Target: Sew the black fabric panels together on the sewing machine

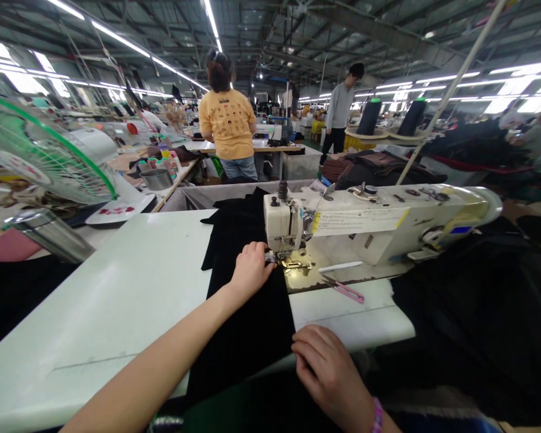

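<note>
A long piece of black fabric (246,319) lies over the pale table (162,270) and runs along the left side of a white sewing machine (360,210). My left hand (252,269) is at the machine's needle area, its fingers bent together over the fabric's right edge; what lies between the fingertips is too small to tell. Nearer to me, my right hand (327,367) has its fingertips closed at the fabric's right edge by the table's front edge. A pink bracelet circles that wrist.
Pink-handled snips (349,293) and a white pen (341,266) lie right of the needle area. A metal flask (56,234) and a green fan (49,150) stand left. Dark cloth (478,313) is heaped right. Two people stand beyond.
</note>
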`<state>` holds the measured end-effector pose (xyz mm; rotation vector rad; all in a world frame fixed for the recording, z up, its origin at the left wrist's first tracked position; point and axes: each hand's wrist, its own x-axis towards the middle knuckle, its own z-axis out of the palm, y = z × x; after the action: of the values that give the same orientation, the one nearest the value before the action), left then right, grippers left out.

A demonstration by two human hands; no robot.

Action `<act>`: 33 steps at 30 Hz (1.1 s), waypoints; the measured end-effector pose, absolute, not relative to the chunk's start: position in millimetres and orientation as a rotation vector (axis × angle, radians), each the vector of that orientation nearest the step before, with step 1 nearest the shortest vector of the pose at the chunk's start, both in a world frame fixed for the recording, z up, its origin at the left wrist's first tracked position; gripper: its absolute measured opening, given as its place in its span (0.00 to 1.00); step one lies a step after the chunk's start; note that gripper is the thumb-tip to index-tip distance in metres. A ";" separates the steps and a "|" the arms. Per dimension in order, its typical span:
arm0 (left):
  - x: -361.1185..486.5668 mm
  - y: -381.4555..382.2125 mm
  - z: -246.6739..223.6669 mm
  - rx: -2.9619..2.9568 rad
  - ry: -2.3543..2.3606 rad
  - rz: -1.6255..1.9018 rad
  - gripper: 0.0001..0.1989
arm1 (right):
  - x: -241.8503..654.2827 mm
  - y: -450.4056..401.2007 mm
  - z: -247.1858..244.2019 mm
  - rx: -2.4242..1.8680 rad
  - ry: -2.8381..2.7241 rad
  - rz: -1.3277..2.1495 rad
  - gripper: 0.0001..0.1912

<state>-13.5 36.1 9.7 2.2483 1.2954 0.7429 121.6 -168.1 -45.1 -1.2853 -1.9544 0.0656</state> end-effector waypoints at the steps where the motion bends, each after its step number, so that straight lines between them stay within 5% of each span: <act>1: -19.3 17.4 12.1 2.295 1.279 0.738 0.08 | 122.0 -169.3 -44.2 -1.281 -1.964 0.066 0.16; 3: -34.2 -23.8 11.5 2.451 1.074 0.618 0.02 | 122.5 -171.5 -42.4 -1.268 -1.978 0.067 0.18; 8: -68.4 -83.8 -13.2 2.710 0.416 0.448 0.13 | 122.8 -168.2 -41.7 -1.262 -1.986 0.086 0.20; 33: -46.2 51.5 -13.5 2.921 0.329 0.586 0.14 | 132.1 -51.9 -23.4 -1.640 -2.015 -0.020 0.09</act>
<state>-46.2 51.5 -13.5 2.9212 0.3294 0.5856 132.1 -51.9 -23.4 -1.6397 -2.0148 -0.0204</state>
